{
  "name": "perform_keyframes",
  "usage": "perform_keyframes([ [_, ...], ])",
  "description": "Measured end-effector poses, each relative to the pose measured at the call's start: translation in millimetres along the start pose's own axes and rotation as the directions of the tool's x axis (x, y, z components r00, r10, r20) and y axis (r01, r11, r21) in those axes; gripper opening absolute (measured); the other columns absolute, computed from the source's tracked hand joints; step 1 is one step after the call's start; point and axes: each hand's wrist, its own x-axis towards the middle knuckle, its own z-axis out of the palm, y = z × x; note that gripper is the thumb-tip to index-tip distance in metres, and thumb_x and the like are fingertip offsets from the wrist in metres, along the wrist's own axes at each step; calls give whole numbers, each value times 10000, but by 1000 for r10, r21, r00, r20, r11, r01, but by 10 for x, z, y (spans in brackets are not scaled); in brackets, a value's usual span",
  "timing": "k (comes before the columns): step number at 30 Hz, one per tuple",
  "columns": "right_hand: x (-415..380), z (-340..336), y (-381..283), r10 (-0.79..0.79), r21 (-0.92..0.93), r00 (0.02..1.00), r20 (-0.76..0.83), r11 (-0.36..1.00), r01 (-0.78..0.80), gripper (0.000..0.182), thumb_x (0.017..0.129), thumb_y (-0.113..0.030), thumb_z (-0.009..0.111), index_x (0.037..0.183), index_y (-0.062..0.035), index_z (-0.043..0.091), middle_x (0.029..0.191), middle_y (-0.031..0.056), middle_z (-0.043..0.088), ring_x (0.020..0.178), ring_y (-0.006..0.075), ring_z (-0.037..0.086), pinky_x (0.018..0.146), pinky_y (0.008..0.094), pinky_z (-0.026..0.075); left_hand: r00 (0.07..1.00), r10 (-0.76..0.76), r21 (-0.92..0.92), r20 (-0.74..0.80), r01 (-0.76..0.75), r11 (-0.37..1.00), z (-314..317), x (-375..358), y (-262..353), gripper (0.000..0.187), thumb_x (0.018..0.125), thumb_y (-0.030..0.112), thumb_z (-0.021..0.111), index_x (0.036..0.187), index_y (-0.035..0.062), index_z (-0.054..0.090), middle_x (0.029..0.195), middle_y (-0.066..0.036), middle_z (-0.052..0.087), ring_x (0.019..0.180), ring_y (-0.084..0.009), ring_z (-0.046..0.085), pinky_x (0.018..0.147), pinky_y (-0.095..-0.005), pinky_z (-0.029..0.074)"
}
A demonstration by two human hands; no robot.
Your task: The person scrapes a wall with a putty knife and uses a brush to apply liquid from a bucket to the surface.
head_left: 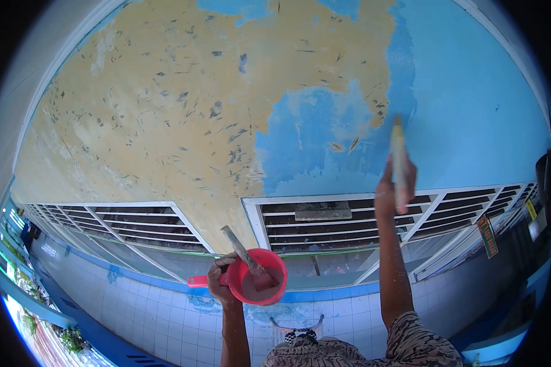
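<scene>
My left hand [222,278] grips a red plastic dipper [276,262] where its handle meets the cup. A brush [242,248] with a worn grey handle leans in it, its wide reddish end in pinkish-white liquid [254,293]. My right hand [393,188] is raised and closed around a pale long-handled tool [399,153], yellowish toward its dark tip. Motion smears it, so I cannot tell if it is a brush or a scraper. Its tip overlaps the blue wall [452,104], just right of a bare, yellowish patch [165,73] with dark scuffs.
Below the painted area run louvered window frames [342,229] with white slats. A tiled floor [165,318] lies far below, and a chair-like metal frame [297,323] shows near my body. An orange-lettered sign [487,235] hangs at right. Railings and plants [72,338] border the left.
</scene>
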Motion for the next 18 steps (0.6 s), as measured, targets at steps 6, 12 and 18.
perform_keyframes([
  [6, -724, 12, -708, -366, 379, 751, 550, 910, 166, 472, 695, -41, 749, 1156, -125, 693, 1033, 83, 687, 802, 230, 674, 702, 331, 564, 988, 136, -34, 73, -134, 990, 199, 507, 151, 433, 840, 305, 455, 945, -87, 606, 1147, -300, 621, 1089, -377, 596, 1031, -482, 427],
  [12, -61, -194, -17, 549, 398, 829, 108, 740, -542, 395, 849, -73, 762, 1187, 58, 603, 1147, 143, 641, 996, 216, 621, 884, 344, 521, 979, 205, 41, 19, -205, 978, 36, 536, 324, 418, 852, 291, 392, 943, -66, 590, 1159, -301, 612, 1115, -390, 578, 1031, -500, 424],
  [18, -591, -299, 141, 189, -223, 981, 47, 959, -174, 308, 900, -121, 716, 1114, 78, 619, 1059, 183, 661, 924, 254, 656, 814, 366, 540, 982, 186, 87, -18, -184, 979, -171, 326, 274, 421, 845, 295, 395, 949, -68, 581, 1159, -298, 611, 1110, -390, 576, 1029, -499, 422],
])
